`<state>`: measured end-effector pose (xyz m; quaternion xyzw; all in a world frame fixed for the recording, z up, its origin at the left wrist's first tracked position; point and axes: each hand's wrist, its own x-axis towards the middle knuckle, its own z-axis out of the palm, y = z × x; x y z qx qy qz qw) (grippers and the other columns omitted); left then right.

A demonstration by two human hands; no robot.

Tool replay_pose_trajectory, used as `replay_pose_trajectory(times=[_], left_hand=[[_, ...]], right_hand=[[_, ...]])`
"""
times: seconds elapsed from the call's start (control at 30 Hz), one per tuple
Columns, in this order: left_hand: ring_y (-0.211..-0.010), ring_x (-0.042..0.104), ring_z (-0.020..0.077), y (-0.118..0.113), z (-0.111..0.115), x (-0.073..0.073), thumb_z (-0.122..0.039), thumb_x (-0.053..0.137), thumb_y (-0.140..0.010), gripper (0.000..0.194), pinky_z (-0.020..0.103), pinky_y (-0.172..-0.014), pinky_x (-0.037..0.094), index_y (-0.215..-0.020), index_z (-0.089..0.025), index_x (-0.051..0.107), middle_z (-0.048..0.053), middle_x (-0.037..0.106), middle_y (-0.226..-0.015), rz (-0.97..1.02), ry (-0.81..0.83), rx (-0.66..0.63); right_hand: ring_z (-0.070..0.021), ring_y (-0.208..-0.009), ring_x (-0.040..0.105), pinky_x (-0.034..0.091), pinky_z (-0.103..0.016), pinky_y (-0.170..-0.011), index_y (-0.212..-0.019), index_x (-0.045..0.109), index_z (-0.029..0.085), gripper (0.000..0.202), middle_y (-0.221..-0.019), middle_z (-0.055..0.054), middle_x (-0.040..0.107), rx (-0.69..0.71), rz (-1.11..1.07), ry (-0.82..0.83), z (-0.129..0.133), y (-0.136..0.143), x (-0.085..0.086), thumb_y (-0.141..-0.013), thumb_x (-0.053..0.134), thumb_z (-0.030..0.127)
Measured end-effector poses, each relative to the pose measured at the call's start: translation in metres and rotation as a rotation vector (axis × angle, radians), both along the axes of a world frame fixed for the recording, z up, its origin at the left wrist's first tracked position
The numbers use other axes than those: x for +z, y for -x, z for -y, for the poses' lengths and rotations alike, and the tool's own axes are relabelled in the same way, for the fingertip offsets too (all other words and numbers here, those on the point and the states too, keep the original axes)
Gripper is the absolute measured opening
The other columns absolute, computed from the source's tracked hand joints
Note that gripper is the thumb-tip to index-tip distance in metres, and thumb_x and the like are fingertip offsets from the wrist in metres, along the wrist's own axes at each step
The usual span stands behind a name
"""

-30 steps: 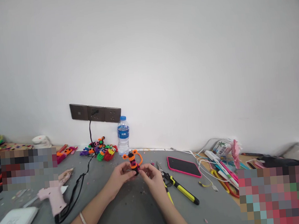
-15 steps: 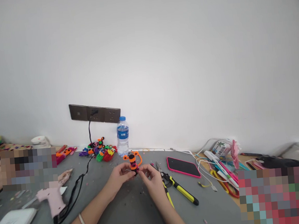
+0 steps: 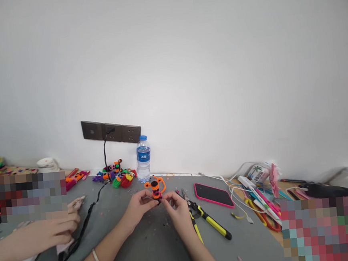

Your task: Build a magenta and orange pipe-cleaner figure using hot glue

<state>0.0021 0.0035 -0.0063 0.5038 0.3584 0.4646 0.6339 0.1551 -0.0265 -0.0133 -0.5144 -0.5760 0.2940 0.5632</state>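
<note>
Between my two hands stands a small pipe-cleaner figure [image 3: 156,190], orange and black with some magenta and a curled orange loop at its right. My left hand [image 3: 141,205] pinches its lower left side with thumb and fingers. From the other side, my right hand [image 3: 174,206] grips its base between thumb and forefinger. Fingertips cover the bottom of the figure. Just right of my right hand lie pliers with yellow-and-black handles [image 3: 213,222], partly hidden behind the wrist.
At the left, another person's hand [image 3: 54,232] covers a pink glue gun [image 3: 64,248] with a black cord. A water bottle [image 3: 143,161] stands by the wall beside colourful pipe-cleaner figures [image 3: 125,178]. Rightward lie a pink-cased phone [image 3: 213,195], white cables and orange-handled scissors [image 3: 271,224].
The other person's hand has come in from the left and taken hold of the glue gun. My hands keep nearly the same position on the figure, which has turned slightly.
</note>
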Motion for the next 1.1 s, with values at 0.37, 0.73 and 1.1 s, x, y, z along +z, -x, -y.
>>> replay_pose_trajectory(times=[0.37,0.73,1.1], left_hand=[[-0.073,0.064,0.0190,0.000,-0.003,-0.006,-0.035,0.082,-0.059,0.029,0.028,-0.067,0.050,-0.069,-0.017,0.062,0.002,0.070,-0.075,-0.026,-0.039,0.008],[-0.075,0.066,0.0203,0.000,-0.004,-0.010,-0.033,0.080,-0.063,0.026,0.030,-0.070,0.051,-0.077,-0.017,0.066,0.004,0.071,-0.080,-0.035,-0.059,-0.004],[-0.086,0.065,0.0226,-0.001,-0.001,-0.006,-0.031,0.078,-0.065,0.028,0.032,-0.075,0.051,-0.088,-0.018,0.069,0.005,0.072,-0.089,-0.028,-0.065,-0.005]], right_hand=[[-0.0156,-0.060,0.051,0.037,-0.025,-0.055,-0.071,0.064,0.017,0.017,-0.066,-0.002,0.063,0.023,-0.022,0.029,-0.001,-0.002,0.000,-0.077,0.061,0.033],[-0.0149,-0.058,0.051,0.037,-0.024,-0.054,-0.072,0.064,0.016,0.021,-0.065,-0.002,0.063,0.055,-0.120,0.073,-0.004,-0.002,-0.005,-0.075,0.064,0.037],[-0.0156,-0.061,0.053,0.039,-0.025,-0.057,-0.073,0.063,0.016,0.024,-0.068,-0.002,0.062,0.092,-0.257,0.086,-0.007,-0.002,-0.011,-0.074,0.067,0.039]])
